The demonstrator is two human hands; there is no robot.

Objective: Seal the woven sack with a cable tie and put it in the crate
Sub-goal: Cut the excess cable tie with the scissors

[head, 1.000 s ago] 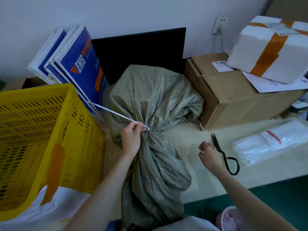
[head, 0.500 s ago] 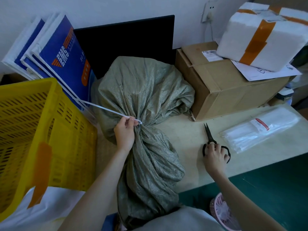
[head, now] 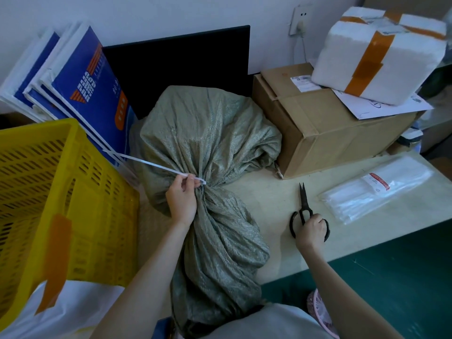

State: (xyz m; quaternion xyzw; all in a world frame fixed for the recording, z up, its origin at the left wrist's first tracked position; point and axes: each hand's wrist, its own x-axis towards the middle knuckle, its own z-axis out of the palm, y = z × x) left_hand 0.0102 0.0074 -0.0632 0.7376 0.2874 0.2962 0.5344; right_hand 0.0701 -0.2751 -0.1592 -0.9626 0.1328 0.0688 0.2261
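Right hand newly on scissors; cable tie tail up-left.

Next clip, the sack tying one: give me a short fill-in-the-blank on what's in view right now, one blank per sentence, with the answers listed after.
1. The left hand pinches the white cable tie at the neck of the grey-green ____.
2. The right hand grips the handles of the black ____.
3. The crate to the left of the woven sack is coloured ____.
4. The white foam box rests on the ____ box.

Answers: woven sack; scissors; yellow; cardboard
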